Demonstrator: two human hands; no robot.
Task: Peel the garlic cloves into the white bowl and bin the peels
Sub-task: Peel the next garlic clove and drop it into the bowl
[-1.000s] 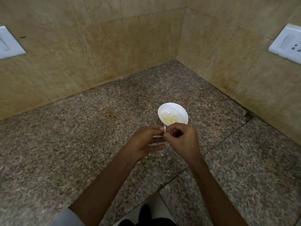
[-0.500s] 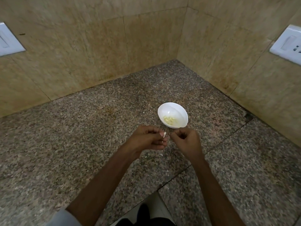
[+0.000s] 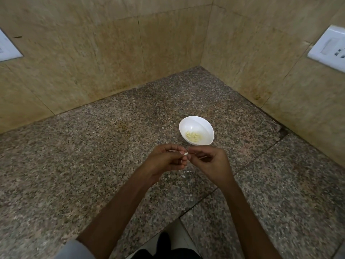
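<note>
Both hands are raised over a speckled granite countertop (image 3: pixel 93 165), fingertips meeting just in front of the white bowl (image 3: pixel 196 122). The left hand (image 3: pixel 166 159) has its fingers curled, thumb and forefinger pinching a small white garlic clove (image 3: pixel 185 153). The right hand (image 3: pixel 211 163), also curled, closes its thumb and forefinger on the same piece from the other side. The piece is too small to tell whether skin or bare flesh shows. The bowl stands on the countertop just past the fingertips, and its near rim lies almost against them in this view. A small heap of pale yellow peeled cloves (image 3: pixel 193 136) lies in its bottom. A few white peel scraps (image 3: pixel 188 171) lie on the stone beneath the hands, partly hidden by them. A seam (image 3: pixel 242 165) crosses the countertop under the right wrist. Beige wall tiles (image 3: pixel 112 62) close the corner behind the bowl, with a white switch plate (image 3: pixel 328 47) on the right wall and another (image 3: pixel 7 51) at the left edge. A pale sleeve (image 3: pixel 74 249) shows at the bottom.
</note>
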